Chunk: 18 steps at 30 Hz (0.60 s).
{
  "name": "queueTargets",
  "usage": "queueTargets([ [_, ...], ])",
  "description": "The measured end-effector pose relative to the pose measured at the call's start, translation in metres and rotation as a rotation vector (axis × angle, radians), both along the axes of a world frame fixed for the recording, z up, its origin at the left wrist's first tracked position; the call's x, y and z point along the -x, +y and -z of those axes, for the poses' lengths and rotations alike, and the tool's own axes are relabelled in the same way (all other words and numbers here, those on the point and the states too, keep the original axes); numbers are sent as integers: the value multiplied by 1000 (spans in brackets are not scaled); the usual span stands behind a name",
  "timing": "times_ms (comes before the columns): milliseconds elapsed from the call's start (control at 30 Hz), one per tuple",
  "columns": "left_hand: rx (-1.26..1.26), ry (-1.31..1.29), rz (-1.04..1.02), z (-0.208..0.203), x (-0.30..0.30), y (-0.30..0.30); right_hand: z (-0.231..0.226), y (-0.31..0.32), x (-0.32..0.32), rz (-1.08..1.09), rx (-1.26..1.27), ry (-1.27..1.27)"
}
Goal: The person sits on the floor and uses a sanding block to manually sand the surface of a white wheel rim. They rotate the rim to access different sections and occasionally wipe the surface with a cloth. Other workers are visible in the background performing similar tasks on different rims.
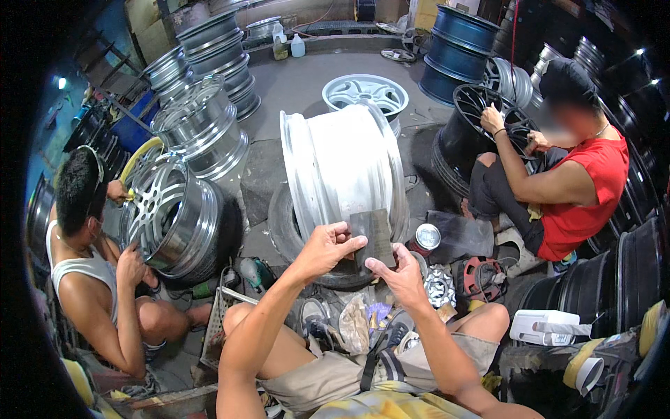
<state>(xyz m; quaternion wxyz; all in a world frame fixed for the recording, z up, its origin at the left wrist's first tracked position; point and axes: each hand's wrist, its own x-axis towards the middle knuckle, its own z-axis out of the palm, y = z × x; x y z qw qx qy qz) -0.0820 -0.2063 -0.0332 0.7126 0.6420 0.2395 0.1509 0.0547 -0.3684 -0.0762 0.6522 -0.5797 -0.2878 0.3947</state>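
Note:
Both hands hold a small dark grey sheet of sandpaper (pixel 374 232) in front of me. My left hand (pixel 326 250) pinches its left edge between thumb and fingers. At its lower right edge, my right hand (pixel 405 278) has thumb and fingers closed on it. Just beyond the sheet, a wide wheel rim (pixel 342 153) with a white-coated barrel stands on its edge. It rests on a dark tyre (pixel 280 227) lying on the floor.
A tin can (pixel 427 237) stands right of the tyre; a green power tool (pixel 257 274) lies left. At left, a person in white (pixel 87 272) works on a polished rim (pixel 164 209). At right, a person in red (pixel 590 181) handles a black rim (pixel 481 112). Stacked rims (pixel 457 49) stand behind.

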Motion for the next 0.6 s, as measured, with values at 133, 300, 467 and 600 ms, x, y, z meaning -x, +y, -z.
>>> queueTargets([
  [133, -96, 4, -76, 5, 1, 8, -18, 3, 14, 273, -50, -533],
  [300, -222, -36, -124, -9, -5, -12, -19, 9, 19, 192, 28, -521],
  [467, -357, 28, -97, -7, -8, -18, 1, 9, 11, -18, -76, -52],
  [600, -408, 58, -96, -2, -7, -11, 9, 7, 5, -57, -126, 351],
])
